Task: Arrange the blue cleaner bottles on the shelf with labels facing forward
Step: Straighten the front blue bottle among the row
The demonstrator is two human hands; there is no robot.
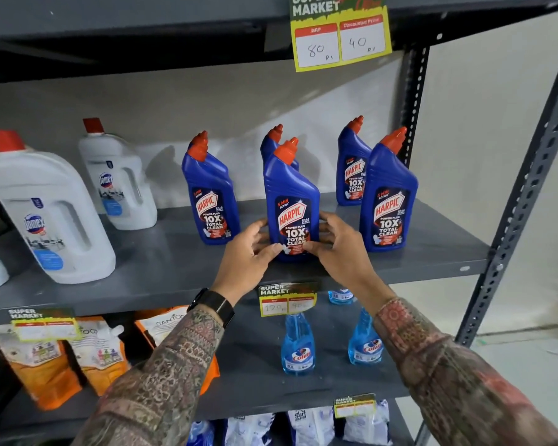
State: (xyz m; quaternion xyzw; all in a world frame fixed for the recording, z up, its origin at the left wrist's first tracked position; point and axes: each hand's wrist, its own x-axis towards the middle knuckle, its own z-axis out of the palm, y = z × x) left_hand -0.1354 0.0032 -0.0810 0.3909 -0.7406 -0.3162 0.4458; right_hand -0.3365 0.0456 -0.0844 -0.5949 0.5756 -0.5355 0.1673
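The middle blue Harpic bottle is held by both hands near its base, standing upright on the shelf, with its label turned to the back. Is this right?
Not quite. The head view shows the middle Harpic bottle upright on the shelf, left hand and right hand at its base, but its label faces forward.

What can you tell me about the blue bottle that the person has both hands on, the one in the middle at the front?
The middle front bottle is glossy blue plastic with an angled neck and an orange-red cap. It stands upright near the front edge of the grey metal shelf, its label facing forward: "Harpic", "Power Plus", "10X Total Clean". The left hand and right hand clasp its lower body from either side, fingertips on the label. It partly hides another blue bottle behind.
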